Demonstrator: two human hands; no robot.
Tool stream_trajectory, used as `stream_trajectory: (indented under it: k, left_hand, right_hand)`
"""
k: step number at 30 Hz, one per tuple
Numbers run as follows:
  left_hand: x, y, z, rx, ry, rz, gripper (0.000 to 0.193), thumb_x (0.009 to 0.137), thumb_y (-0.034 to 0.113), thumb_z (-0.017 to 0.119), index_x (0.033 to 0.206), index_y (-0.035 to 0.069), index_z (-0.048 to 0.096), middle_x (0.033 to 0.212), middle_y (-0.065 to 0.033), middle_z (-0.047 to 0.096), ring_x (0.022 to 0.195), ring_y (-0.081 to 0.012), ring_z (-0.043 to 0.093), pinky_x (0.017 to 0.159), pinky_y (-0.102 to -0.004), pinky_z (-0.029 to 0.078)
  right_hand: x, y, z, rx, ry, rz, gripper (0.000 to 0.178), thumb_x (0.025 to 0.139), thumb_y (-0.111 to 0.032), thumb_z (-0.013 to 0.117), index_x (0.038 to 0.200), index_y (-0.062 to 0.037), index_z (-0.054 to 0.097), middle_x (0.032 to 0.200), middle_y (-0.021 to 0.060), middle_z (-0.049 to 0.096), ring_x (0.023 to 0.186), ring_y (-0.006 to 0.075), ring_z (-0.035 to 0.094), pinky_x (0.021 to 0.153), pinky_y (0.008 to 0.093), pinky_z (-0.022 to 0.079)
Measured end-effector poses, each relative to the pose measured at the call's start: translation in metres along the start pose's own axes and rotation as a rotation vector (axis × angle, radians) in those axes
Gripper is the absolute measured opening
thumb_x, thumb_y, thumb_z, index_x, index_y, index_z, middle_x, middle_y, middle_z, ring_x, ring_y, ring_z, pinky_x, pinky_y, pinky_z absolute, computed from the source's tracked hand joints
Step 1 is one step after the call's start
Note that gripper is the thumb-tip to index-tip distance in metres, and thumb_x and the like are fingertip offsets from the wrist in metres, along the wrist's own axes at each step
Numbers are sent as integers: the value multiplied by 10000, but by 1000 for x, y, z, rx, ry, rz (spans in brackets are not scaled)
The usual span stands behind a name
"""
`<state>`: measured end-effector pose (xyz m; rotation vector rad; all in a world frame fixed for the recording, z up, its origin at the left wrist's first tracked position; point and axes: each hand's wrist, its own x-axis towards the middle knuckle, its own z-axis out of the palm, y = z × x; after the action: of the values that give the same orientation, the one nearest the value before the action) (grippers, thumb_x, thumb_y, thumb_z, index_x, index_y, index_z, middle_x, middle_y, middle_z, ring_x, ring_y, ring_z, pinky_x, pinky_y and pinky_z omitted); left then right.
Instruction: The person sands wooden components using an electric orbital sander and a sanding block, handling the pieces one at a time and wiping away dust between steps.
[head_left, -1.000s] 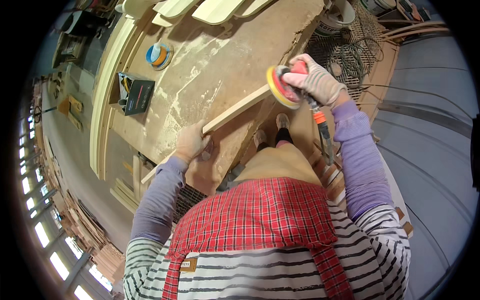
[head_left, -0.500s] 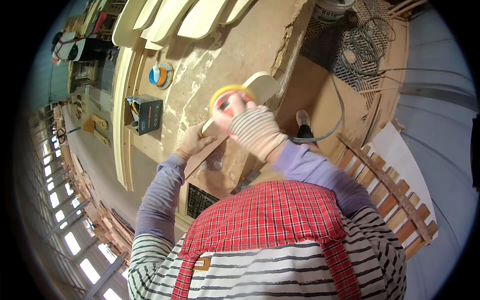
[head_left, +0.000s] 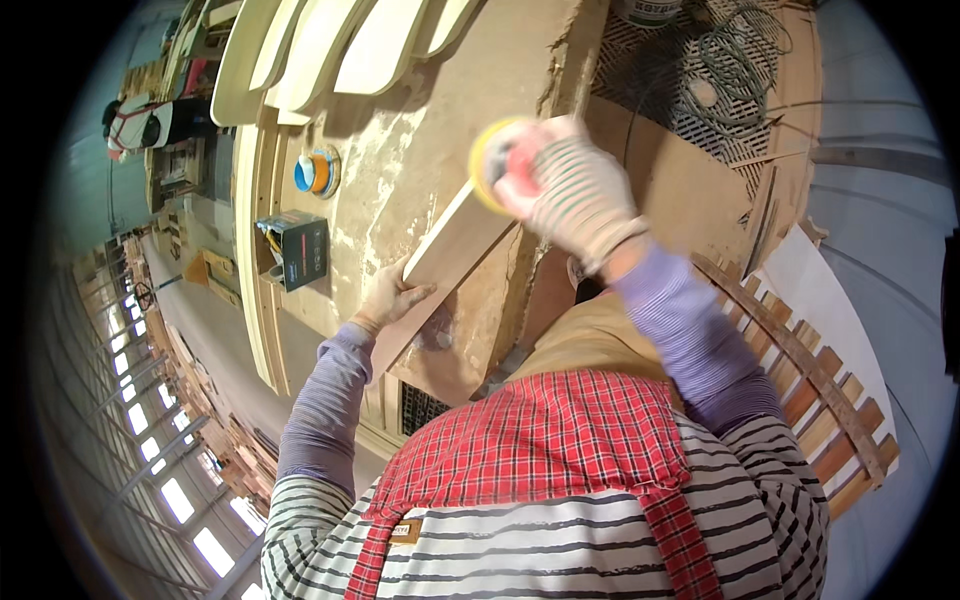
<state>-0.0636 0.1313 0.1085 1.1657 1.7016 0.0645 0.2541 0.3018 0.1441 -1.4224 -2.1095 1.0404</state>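
Note:
A pale wooden board (head_left: 452, 240) lies slantwise across the worn workbench (head_left: 400, 150). My left hand (head_left: 385, 300) grips its near end, with the thumb stretched over the top. In my right hand (head_left: 588, 190), which wears a striped knit glove, is a round sander (head_left: 490, 165) with a red body and a yellow rim. It is smeared by motion over the board's far end, which hand and tool hide. Whether the sander's pad touches the wood there, I cannot tell.
Several curved pale boards (head_left: 375, 45) rest at the bench's far left. A dark box (head_left: 303, 250) and a blue-and-orange tape roll (head_left: 318, 174) stand on the left. Coiled hose (head_left: 745, 60) and a bucket (head_left: 648, 10) are far right; a slatted pallet (head_left: 800, 370) is nearer. Another person (head_left: 140, 125) is far left.
My right hand has moved the sander away from me and to the right, from the board's middle to its far end. My left hand keeps its grip on the near end.

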Motion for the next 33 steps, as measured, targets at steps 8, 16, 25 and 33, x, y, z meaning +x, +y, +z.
stream_trajectory:
  k: [8,16,25,33]
  left_hand:
    - [12,27,-18,-73,-133,-140,578,886,30,732,1397,-1,464,1166,-78,677,1036,-140,652,896,-303,548]
    - [22,9,-20,-190,-146,-32,541,843,132,800,1303,-18,560,1067,-82,718,990,-115,648,890,-307,538]
    - [61,55,-4,455,85,189,927,732,481,835,1412,-5,434,1287,-164,572,1157,-274,568,1000,-432,478]
    - [82,55,80,593,507,376,1175,574,608,812,1473,15,343,1363,-216,395,1278,-421,356,1101,-549,269]
  right_hand:
    - [-8,4,42,-37,79,-153,390,814,-292,730,1182,-251,610,1104,115,564,820,303,679,677,428,592]
    - [3,124,17,785,-127,388,560,793,-403,797,1204,-116,548,1036,147,658,930,233,638,850,359,526]
    - [-52,130,-43,154,296,197,446,802,-230,755,1209,-153,590,1128,160,594,1016,358,623,905,412,524]
    - [-35,34,-17,-315,-231,-190,317,840,-287,679,1127,-177,600,1074,147,586,881,346,653,691,471,551]
